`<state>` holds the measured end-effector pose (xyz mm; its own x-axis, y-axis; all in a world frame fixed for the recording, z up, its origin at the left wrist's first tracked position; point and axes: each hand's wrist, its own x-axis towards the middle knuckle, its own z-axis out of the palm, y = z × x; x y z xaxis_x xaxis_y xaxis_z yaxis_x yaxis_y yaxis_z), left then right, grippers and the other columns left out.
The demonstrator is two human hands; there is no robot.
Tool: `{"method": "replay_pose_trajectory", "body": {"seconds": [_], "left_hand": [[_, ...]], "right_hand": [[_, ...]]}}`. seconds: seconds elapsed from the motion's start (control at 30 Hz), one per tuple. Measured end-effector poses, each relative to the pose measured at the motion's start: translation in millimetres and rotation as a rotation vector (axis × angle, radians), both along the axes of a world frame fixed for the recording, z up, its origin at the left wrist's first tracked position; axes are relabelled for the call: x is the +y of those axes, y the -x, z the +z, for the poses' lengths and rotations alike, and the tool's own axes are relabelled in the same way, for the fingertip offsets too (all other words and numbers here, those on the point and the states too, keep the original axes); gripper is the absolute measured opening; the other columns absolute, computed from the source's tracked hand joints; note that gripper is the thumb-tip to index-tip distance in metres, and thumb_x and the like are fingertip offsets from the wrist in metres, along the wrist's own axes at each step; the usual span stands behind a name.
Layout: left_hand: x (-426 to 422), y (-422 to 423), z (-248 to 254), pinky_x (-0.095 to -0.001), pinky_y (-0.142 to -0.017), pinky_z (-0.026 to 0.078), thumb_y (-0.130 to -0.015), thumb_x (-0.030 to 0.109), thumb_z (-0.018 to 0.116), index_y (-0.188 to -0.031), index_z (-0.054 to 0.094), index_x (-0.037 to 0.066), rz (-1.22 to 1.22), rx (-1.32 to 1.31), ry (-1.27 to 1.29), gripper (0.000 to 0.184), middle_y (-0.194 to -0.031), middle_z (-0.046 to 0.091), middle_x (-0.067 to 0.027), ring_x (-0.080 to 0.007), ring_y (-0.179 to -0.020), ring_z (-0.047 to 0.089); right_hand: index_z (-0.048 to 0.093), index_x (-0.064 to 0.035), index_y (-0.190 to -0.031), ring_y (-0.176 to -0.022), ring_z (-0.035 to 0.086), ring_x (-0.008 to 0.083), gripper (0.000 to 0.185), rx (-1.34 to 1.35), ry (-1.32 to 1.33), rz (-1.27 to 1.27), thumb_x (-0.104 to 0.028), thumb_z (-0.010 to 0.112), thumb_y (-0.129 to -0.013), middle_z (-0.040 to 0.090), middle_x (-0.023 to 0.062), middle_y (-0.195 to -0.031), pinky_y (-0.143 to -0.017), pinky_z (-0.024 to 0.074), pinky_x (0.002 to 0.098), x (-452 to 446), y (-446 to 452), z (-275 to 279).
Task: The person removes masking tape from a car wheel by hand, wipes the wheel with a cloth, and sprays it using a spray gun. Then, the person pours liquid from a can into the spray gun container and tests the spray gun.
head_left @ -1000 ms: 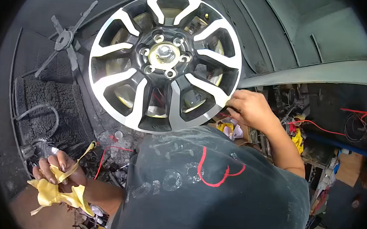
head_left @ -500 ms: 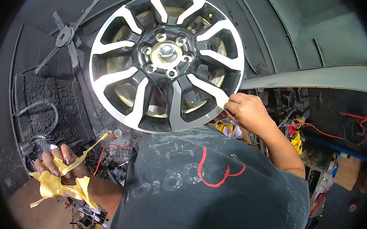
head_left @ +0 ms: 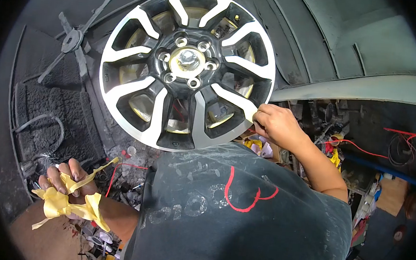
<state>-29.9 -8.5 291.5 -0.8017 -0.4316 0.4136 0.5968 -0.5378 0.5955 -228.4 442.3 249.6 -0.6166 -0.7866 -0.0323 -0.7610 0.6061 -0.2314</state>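
Observation:
A black and bright-metal alloy wheel rim [head_left: 184, 124] fills the upper middle, its spoked face toward me. My right hand [head_left: 279, 127] is at its lower right edge, fingers curled and pinched against the rim; its fingertips are partly hidden. Down at the left, my left hand [head_left: 64, 176] is half closed around crumpled strips of yellow masking tape [head_left: 56, 204]. The tape dangles past the fingers and over the wrist. Yellowish edging shows around the rim's center hole and behind several spokes.
A grey-coated metal cross stand [head_left: 72, 40] is at the upper left, above a dark, rough-coated panel [head_left: 56, 116] with a curved hose. A red cord [head_left: 355, 144] and cluttered shelves lie to the right. A greenish metal panel [head_left: 365, 54] stands at the upper right.
Both hands keep their places and holds, apart from a slight drop of the left hand and tape. The view has shifted very slightly.

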Motion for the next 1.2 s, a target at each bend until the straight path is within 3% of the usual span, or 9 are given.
{"method": "replay_pose_trajectory", "body": {"seconds": [0.07,0.17,0.47,0.8,0.97,1.2], "left_hand": [[8.1,3.9,5.3,-0.0358,-0.075,0.038,-0.091,0.018,0.075,-0.089,0.056,0.01,0.043,-0.016,0.013,0.021,-0.081,0.052,-0.0023,-0.0124,-0.06,0.045],[6.9,2.0,4.8,-0.0364,-0.076,0.039,-0.091,0.018,0.075,-0.088,0.054,0.01,0.024,-0.006,0.02,0.023,-0.083,0.053,-0.0036,-0.0125,-0.061,0.046],[14.8,1.4,1.0,-0.0353,-0.075,0.04,-0.09,0.019,0.076,-0.09,0.054,0.01,0.068,-0.008,0.048,0.024,-0.085,0.054,-0.0035,-0.0125,-0.062,0.048],[8.0,-2.8,-2.4,-0.0354,-0.075,0.04,-0.092,0.019,0.074,-0.091,0.055,0.01,0.079,-0.044,0.004,0.021,-0.085,0.055,-0.0029,-0.013,-0.063,0.05],[1.1,-5.5,-9.3,-0.0361,-0.075,0.041,-0.09,0.019,0.075,-0.09,0.054,0.01,0.068,-0.047,-0.029,0.024,-0.087,0.055,-0.0046,-0.0142,-0.063,0.051],[6.2,-0.9,-10.8,-0.0355,-0.075,0.041,-0.09,0.018,0.075,-0.09,0.052,0.01,0.068,-0.026,-0.009,0.024,-0.087,0.053,-0.0043,-0.0146,-0.064,0.051]], "right_hand": [[0.071,-0.0055,-0.089,-0.082,0.067,0.03,0.014,-0.174,0.038,-0.026,-0.012,0.075,-0.078,0.064,0.0085,-0.085,-0.069,0.0556,0.0416,5.7,7.4,1.6],[0.073,-0.0058,-0.092,-0.086,0.068,0.0302,0.014,-0.183,-0.017,0.001,-0.013,0.075,-0.08,0.067,0.0088,-0.088,-0.071,0.0561,0.0417,8.4,9.8,7.1],[0.066,-0.0078,-0.076,-0.077,0.068,0.026,0.009,-0.024,-0.118,0.088,-0.015,0.071,-0.074,0.061,0.0067,-0.08,-0.066,0.0553,0.0401,-5.3,2.2,15.0],[0.065,-0.006,-0.077,-0.077,0.067,0.029,0.011,-0.003,-0.093,0.097,-0.015,0.071,-0.076,0.061,0.0089,-0.08,-0.067,0.0552,0.0417,-4.2,3.7,4.1],[0.066,-0.0048,-0.084,-0.083,0.066,0.0332,0.011,-0.185,-0.018,0.04,-0.015,0.07,-0.08,0.062,0.0104,-0.084,-0.07,0.0551,0.0432,4.4,14.3,7.3],[0.066,-0.0079,-0.081,-0.082,0.068,0.0255,0.007,0.007,-0.165,0.136,-0.015,0.069,-0.081,0.062,0.0067,-0.083,-0.069,0.056,0.0393,-3.4,3.1,15.2]]}}
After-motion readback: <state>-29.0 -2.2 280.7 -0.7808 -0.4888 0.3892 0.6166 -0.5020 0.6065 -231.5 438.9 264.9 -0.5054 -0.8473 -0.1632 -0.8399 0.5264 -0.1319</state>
